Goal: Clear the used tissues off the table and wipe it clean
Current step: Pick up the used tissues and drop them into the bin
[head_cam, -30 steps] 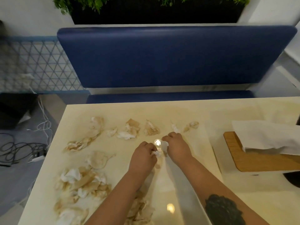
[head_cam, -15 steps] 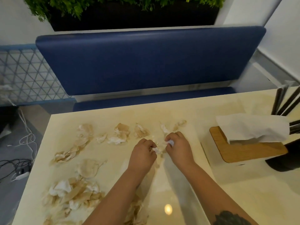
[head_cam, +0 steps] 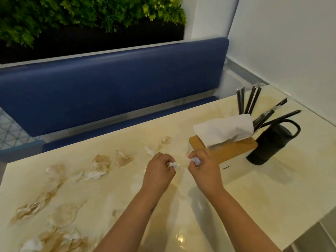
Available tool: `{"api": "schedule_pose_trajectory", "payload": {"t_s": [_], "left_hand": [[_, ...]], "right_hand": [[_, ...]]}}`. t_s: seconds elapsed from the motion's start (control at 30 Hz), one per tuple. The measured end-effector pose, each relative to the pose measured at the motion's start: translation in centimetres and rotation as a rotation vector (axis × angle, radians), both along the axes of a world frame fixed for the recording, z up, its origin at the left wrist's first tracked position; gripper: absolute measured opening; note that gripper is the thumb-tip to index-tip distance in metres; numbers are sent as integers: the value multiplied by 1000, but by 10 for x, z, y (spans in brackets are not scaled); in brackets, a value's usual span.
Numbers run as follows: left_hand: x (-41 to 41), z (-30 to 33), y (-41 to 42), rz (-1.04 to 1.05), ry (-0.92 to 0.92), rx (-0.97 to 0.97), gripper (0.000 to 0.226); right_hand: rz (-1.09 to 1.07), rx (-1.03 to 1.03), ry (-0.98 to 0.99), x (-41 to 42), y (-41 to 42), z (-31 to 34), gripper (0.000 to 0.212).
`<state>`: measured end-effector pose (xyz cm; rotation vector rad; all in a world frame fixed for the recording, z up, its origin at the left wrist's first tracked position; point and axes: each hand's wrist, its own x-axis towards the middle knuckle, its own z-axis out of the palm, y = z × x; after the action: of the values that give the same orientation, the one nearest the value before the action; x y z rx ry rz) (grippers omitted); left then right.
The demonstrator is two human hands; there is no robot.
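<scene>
- Hands meet at the middle of a stained cream table (head_cam: 272, 188): the left hand (head_cam: 159, 171) has its fingers curled round a small white wad of tissue (head_cam: 173, 164), and the right hand (head_cam: 203, 167) pinches a second wad (head_cam: 196, 160) that shows a touch of blue (possibly print, the blur leaves it unclear).
- The two fists sit close together but apart, knuckles up, both forearms reaching in from the near edge.
- Used tissues, crumpled and brown-stained, lie scattered over the left half of the tabletop: a pair (head_cam: 101, 163) just left of the left hand, a long strip (head_cam: 39, 200) farther left, and a heap (head_cam: 60, 240) at the near left corner.
- Two smaller scraps (head_cam: 164, 140) rest just beyond the hands.
- A wooden tissue holder (head_cam: 234, 150) stands just right of the right hand, a clean white sheet (head_cam: 223, 130) spilling from its top.
- A black cylindrical holder (head_cam: 269, 144) with dark wrapped chopsticks (head_cam: 251, 102) stands behind it, near the wall.
- A blue padded bench (head_cam: 109, 84) runs along the far side of the table, with green foliage (head_cam: 81, 13) above.
</scene>
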<state>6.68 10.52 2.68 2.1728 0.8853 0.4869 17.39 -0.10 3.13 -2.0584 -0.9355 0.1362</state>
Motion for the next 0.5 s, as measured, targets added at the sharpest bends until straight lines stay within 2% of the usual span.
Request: {"api": "schedule_pose_trajectory", "payload": {"t_s": [0.13, 0.5], "left_hand": [[18, 7, -22, -62, -32, 15, 17], [85, 17, -99, -249, -60, 10, 14]], "right_hand": [[-87, 29, -7, 11, -30, 7, 11], [-302, 67, 38, 55, -123, 17, 23]]}}
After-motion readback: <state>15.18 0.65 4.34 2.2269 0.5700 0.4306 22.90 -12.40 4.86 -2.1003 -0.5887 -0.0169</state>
